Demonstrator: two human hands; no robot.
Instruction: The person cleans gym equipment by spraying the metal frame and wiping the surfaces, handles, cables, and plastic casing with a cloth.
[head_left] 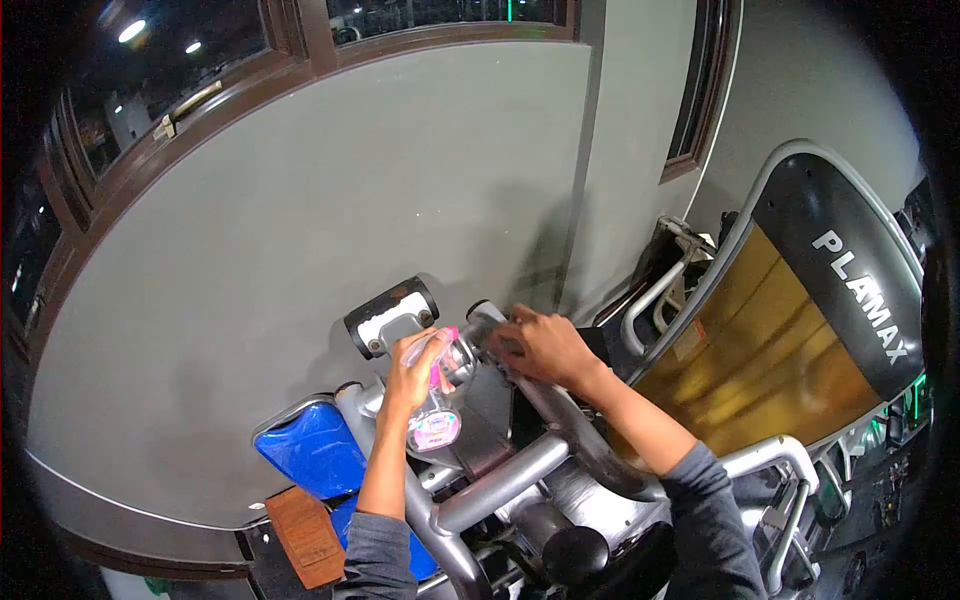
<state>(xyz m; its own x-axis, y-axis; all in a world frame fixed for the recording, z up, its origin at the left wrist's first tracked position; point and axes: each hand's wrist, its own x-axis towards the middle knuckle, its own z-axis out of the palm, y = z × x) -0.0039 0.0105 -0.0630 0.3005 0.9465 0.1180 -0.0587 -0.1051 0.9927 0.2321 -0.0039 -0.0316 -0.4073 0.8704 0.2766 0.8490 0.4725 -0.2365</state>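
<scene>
My left hand (412,368) is closed around a clear bottle (435,428) with a pink and white label and a pink part at its top. The bottle is tilted, in front of the grey metal frame (505,483) of a gym machine. To its right, my right hand (540,347) is over the upper end of a grey tube. Its fingers are bent and partly blurred, so what they touch or hold cannot be made out.
A black and white roller (392,317) is behind my left hand. Blue pads (312,450) and a brown block (304,537) lie lower left. On the right stands a gold and black panel (790,310) marked PLAMAX. A grey wall (330,190) with windows rises behind.
</scene>
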